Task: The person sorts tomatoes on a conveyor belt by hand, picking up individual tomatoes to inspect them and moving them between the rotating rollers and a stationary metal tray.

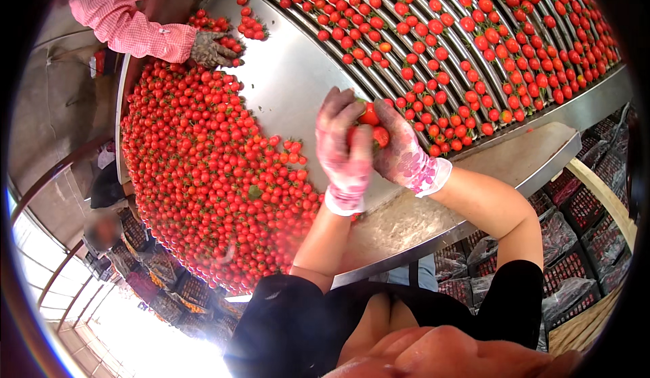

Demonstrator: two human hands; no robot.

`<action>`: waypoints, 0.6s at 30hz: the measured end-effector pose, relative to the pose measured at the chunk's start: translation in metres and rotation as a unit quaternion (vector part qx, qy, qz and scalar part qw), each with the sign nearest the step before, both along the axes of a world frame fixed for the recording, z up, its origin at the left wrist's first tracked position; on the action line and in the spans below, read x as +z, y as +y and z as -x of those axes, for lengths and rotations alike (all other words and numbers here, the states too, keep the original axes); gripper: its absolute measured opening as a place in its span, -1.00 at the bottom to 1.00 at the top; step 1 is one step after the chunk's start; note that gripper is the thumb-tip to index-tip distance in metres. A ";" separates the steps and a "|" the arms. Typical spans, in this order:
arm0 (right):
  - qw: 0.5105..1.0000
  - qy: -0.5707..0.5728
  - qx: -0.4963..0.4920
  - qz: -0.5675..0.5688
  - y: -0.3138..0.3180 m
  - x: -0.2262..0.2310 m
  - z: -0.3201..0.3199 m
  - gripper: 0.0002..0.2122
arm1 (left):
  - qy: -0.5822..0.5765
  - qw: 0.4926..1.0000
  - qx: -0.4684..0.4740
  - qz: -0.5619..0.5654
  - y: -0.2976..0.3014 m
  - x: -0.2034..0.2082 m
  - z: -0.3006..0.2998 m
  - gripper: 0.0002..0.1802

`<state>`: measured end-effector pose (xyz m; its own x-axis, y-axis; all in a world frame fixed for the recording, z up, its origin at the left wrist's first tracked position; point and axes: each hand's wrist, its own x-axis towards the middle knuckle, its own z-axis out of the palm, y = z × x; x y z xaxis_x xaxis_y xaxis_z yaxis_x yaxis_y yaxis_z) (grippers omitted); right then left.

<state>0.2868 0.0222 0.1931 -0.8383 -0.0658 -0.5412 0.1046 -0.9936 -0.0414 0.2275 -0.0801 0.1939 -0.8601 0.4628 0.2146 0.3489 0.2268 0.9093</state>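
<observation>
Both my hands wear white gloves with a pink flower pattern, grey with dirt at the fingers. My left hand (344, 149) and my right hand (405, 146) are cupped toward each other around a few red cherry tomatoes (370, 114). One tomato (380, 137) shows between the palms; others are partly hidden by my fingers. The left fingers are somewhat blurred. My hands are over the metal tray (284, 73), beside the lower edge of the roller conveyor (332, 59). A large heap of cherry tomatoes (210, 168) lies to the left of my left hand.
Rows of tomatoes (487, 39) sit on the rollers at the upper right. A co-worker's gloved hand (211, 49), in a pink checked sleeve (132, 22), touches tomatoes at the far left. Dark crates (569, 269) stand below the tray's right side. Another person (103, 229) is at the left.
</observation>
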 end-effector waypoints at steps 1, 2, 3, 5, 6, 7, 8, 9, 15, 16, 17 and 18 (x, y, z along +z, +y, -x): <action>1.000 0.000 -0.001 0.030 -0.003 0.000 -0.001 -0.63 | 0.094 0.994 0.007 0.049 0.003 0.005 -0.004 -0.55; 0.998 0.000 -0.001 0.060 -0.007 0.001 0.000 -0.63 | 0.116 0.992 0.044 0.029 0.001 -0.005 -0.009 -0.56; 0.999 0.000 0.001 0.033 -0.008 -0.001 -0.002 -0.63 | 0.126 0.989 0.049 0.064 0.000 -0.002 -0.011 -0.55; 1.000 0.000 0.001 -0.023 -0.013 -0.006 -0.004 -0.64 | 0.150 0.979 0.060 0.122 0.000 0.006 -0.015 -0.55; 0.993 0.002 0.012 -0.118 -0.020 -0.017 -0.010 -0.66 | 0.158 0.974 0.063 0.149 -0.002 0.010 -0.019 -0.55; 0.976 0.008 0.020 -0.218 -0.022 -0.024 -0.011 -0.67 | 0.170 0.969 0.065 0.169 0.000 0.017 -0.022 -0.55; 0.952 0.005 0.029 -0.304 -0.022 -0.027 -0.020 -0.66 | 0.179 0.963 0.075 0.185 0.000 0.023 -0.023 -0.55; 0.943 0.017 0.030 -0.330 -0.024 -0.023 -0.021 -0.66 | 0.184 0.957 0.083 0.207 -0.007 0.029 -0.024 -0.55; 0.975 0.145 -0.029 -0.168 -0.037 0.072 -0.036 -0.64 | 0.224 0.956 0.111 0.151 -0.025 0.081 -0.047 -0.49; 0.980 0.154 -0.057 0.109 -0.029 0.077 -0.046 -0.63 | 0.239 0.958 0.086 0.132 -0.012 0.099 -0.059 -0.49; 0.986 0.142 -0.089 -0.027 -0.028 0.070 -0.066 -0.63 | 0.243 0.962 0.041 0.117 0.004 0.117 -0.078 -0.47; 0.972 0.094 -0.113 -0.181 -0.026 0.054 -0.096 -0.62 | 0.235 0.966 -0.009 0.105 0.020 0.132 -0.104 -0.46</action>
